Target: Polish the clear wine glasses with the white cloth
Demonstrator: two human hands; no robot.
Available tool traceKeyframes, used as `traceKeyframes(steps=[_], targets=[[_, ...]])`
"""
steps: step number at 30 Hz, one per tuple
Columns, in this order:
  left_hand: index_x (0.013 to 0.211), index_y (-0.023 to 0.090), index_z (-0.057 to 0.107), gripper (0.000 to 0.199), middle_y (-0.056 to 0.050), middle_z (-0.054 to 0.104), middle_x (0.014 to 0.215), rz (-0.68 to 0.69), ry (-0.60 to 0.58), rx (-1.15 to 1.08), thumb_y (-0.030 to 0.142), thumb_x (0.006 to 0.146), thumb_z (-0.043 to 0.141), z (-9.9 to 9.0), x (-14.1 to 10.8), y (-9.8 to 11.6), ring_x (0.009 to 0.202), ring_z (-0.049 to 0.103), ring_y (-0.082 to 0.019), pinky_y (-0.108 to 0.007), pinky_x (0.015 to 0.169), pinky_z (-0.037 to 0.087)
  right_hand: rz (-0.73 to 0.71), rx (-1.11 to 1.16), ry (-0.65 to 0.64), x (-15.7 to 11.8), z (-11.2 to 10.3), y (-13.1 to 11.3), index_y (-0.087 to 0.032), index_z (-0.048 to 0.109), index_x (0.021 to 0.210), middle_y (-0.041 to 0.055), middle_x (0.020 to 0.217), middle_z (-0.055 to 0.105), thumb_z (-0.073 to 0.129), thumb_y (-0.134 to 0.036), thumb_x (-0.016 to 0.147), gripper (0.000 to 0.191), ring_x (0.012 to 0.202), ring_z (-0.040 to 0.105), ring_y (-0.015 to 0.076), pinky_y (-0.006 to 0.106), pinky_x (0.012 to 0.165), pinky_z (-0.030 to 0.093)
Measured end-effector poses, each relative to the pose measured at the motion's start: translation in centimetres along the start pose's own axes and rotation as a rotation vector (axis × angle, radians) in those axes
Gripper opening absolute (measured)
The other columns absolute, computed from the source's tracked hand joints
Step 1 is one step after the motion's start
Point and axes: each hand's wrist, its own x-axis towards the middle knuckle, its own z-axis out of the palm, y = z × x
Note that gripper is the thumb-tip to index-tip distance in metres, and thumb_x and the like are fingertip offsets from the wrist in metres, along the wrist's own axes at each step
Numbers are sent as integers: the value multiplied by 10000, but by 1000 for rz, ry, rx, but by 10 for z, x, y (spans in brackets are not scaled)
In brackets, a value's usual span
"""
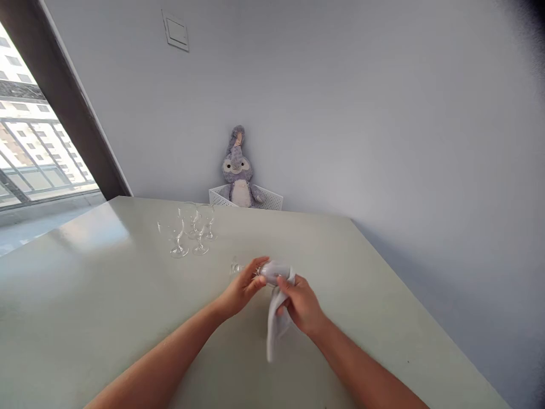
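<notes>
Over the middle of the table, my left hand (pixel 242 288) is closed around a clear stemmed glass (pixel 260 271) that lies on its side in the air, its foot pointing left. A white cloth (pixel 276 326) is in my right hand (pixel 303 304), whose fingers pinch it at the glass's rim. Part of the cloth is tucked inside the bowl, and the rest hangs down below, slightly blurred. My fingers cover part of the bowl and stem.
Several clear stemmed glasses (pixel 179 250) stand upright in a group at the back left of the pale table (pixel 128 318). Behind the far edge, a plush rabbit (pixel 240 176) sits in a white perforated basket (pixel 272 200). Walls rise behind and right; a window (pixel 38 130) is left.
</notes>
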Motion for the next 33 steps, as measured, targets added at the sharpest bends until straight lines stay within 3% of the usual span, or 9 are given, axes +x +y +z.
traceKeyframes(steps=[3, 6, 10, 16, 20, 22, 26, 29, 33], targets=[[1116, 245, 548, 474, -71, 582, 1017, 78, 62, -28, 361, 670, 655, 2, 0, 3, 879, 543, -191, -301, 785, 452, 38, 208, 5, 1, 1, -3, -185, 608, 809, -32, 482, 464, 509, -512, 756, 345, 381, 371, 78, 226, 424, 344], [1025, 205, 589, 385, -46, 599, 806, 6, 103, -47, 453, 733, 555, 1, 2, 2, 697, 538, -153, -282, 673, 466, -92, -55, -68, -7, 7, 4, -215, 626, 888, 1, 620, 562, 599, -456, 707, 303, 525, 486, 125, 252, 527, 397], [841, 152, 640, 430, -39, 562, 675, -5, 63, 60, 517, 791, 420, -2, 2, -2, 605, 494, -133, -249, 568, 433, -261, -378, -22, -11, 7, 6, -209, 662, 731, 32, 696, 607, 677, -401, 645, 211, 699, 534, 182, 270, 639, 399], [1196, 238, 472, 526, -75, 530, 1115, 177, 26, 82, 380, 710, 617, 2, 2, -2, 906, 523, -175, -285, 803, 427, 39, 275, 70, 0, 8, -4, -198, 620, 809, -8, 596, 536, 524, -494, 760, 315, 497, 451, 108, 240, 493, 383], [1110, 186, 528, 416, -38, 591, 800, 53, 62, 144, 462, 832, 390, -1, 3, -6, 682, 527, -131, -258, 637, 451, -84, 13, -24, -9, 14, 3, -191, 643, 833, 4, 670, 574, 666, -397, 665, 267, 602, 475, 128, 232, 549, 387], [1070, 166, 550, 455, -31, 578, 720, -6, -5, 159, 481, 856, 300, -3, 2, -7, 627, 526, -128, -255, 590, 452, -131, -124, -8, -11, 12, 2, -170, 655, 745, 11, 660, 576, 682, -371, 650, 224, 637, 482, 141, 232, 572, 381], [1218, 228, 435, 490, -74, 568, 1045, 140, -107, 107, 415, 775, 525, 0, 2, -5, 885, 552, -181, -314, 773, 460, 52, 232, 69, -2, 3, -6, -155, 630, 748, 9, 605, 544, 592, -450, 718, 299, 546, 466, 122, 234, 511, 370], [1111, 214, 518, 442, -80, 544, 1121, 168, -15, 0, 374, 712, 619, 5, 5, -4, 956, 536, -200, -321, 819, 445, 91, 341, 1, 4, -2, -8, -161, 623, 821, -1, 621, 533, 612, -434, 713, 294, 528, 447, 100, 221, 505, 362], [1065, 201, 483, 398, -61, 620, 937, -4, 210, -325, 454, 762, 530, 0, 12, -3, 783, 611, -178, -356, 728, 487, -30, -56, 33, 7, -16, -9, -147, 630, 817, -3, 594, 522, 603, -432, 725, 300, 529, 443, 114, 241, 516, 357]])
